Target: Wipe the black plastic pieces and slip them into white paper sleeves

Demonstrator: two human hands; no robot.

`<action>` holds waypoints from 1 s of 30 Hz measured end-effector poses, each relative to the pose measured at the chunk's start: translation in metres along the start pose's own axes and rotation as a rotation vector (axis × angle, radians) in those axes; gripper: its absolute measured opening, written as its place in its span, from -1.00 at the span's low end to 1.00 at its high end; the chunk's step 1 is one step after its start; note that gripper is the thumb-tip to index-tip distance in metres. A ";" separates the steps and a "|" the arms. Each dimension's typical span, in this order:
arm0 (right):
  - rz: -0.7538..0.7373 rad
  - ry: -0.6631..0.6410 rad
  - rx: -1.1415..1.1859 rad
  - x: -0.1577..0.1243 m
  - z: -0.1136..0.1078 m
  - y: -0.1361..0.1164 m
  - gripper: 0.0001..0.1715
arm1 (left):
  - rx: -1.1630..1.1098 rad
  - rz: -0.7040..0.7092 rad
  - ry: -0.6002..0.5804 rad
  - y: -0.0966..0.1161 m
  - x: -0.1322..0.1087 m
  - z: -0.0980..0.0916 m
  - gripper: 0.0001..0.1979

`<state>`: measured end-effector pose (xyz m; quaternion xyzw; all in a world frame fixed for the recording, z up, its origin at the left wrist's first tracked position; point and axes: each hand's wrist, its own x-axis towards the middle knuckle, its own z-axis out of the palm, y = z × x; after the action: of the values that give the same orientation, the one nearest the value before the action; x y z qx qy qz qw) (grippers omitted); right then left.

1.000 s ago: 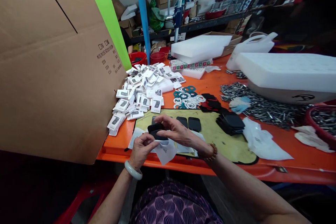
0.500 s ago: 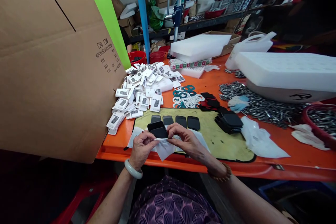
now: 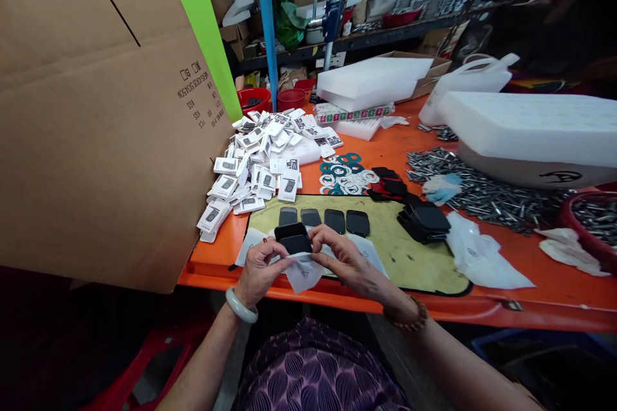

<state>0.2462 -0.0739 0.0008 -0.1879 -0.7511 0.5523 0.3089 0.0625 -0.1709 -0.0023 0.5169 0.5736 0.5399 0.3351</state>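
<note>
Between both hands, a small translucent white bag is pinched by its upper edge, with a black rounded case standing partly out of it. My left hand grips the left side of the bag's edge between thumb and fingers. On the right side, my right hand pinches the edge close to the case. Several dark rounded pieces lie in a row on the yellow-green mat just beyond. More white bags lie flat beneath the hands. A stack of black pieces sits at the mat's right.
A large cardboard box stands at the left, beside a heap of small white boxes. Green and white rings lie behind the mat. Metal parts, white foam and a red basin occupy the right side.
The view has shifted slightly. Both hands still pinch the bag around the case, with only small finger movements.
</note>
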 end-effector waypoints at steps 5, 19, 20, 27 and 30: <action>0.040 -0.033 0.093 0.001 -0.006 0.001 -0.75 | 0.116 0.113 -0.171 0.017 0.004 -0.006 -0.88; 0.210 -0.023 0.248 0.035 0.042 0.057 -0.62 | -0.179 -0.197 0.184 -0.035 0.019 -0.013 -0.76; 0.214 -0.012 0.274 0.045 0.047 0.067 -0.65 | -0.194 -0.232 0.231 -0.046 0.022 -0.016 -0.71; 0.328 0.280 0.056 0.113 0.069 0.112 -0.72 | -0.008 -0.495 0.248 -0.117 0.061 -0.029 -0.59; 0.296 0.367 -0.027 0.107 0.060 0.108 -0.67 | 0.091 -0.504 0.276 -0.132 0.089 -0.033 -0.67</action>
<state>0.1201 -0.0155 -0.0861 -0.3974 -0.6540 0.5381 0.3532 -0.0205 -0.0794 -0.1084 0.2945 0.7476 0.4786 0.3540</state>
